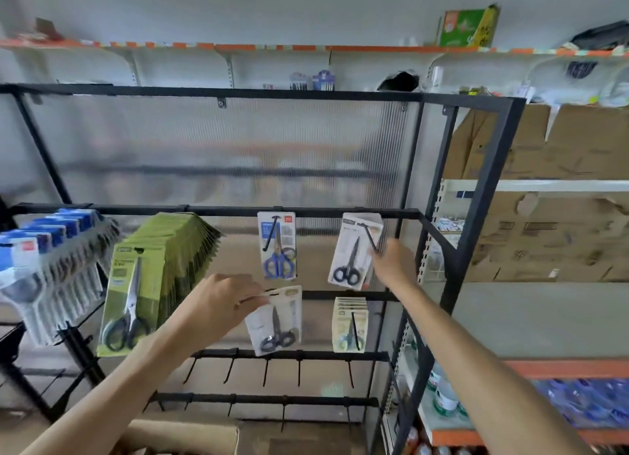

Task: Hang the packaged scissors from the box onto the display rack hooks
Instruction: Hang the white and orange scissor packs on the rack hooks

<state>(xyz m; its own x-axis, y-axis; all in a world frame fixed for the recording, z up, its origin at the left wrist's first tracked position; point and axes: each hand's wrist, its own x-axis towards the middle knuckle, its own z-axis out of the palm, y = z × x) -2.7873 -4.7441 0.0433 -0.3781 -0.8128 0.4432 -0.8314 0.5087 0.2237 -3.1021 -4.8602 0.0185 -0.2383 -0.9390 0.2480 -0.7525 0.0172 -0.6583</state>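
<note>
Background storage, as I see it
Cardboard cartons fill side shelving; a green box sits on the orange-edged wall shelf.

Bright even light, soft wide-angle blur

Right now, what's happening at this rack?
A person is stocking a black display rack with packaged scissors. The left hand pinches the top of a white scissors pack in front of the second rail. The right hand reaches to another white pack hanging on a top-rail hook.
</note>
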